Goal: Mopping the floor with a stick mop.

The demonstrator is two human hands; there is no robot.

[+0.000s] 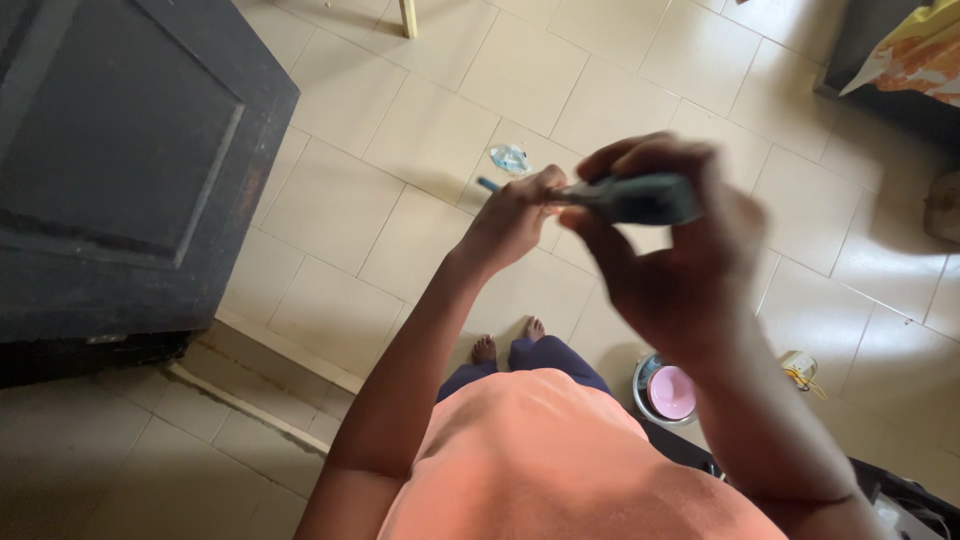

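Observation:
I am standing and looking down over my orange shirt. My right hand (680, 250) is raised close to the camera and grips the dark teal handle of a slim tool (630, 198) that looks like a screwdriver. My left hand (512, 218) pinches the tool's thin shaft, and a small blue tip (487, 184) sticks out past its fingers. Both hands are blurred and held together above the tiled floor (400, 130). My bare feet (508, 340) show below them.
A dark panelled door (120, 160) stands open at the left. A small blue-and-clear wrapper (510, 158) lies on the tiles. A round container with a pink lid (668, 392) sits by my right side, a small white item (800, 366) beside it. Patterned cloth (915, 50) lies top right.

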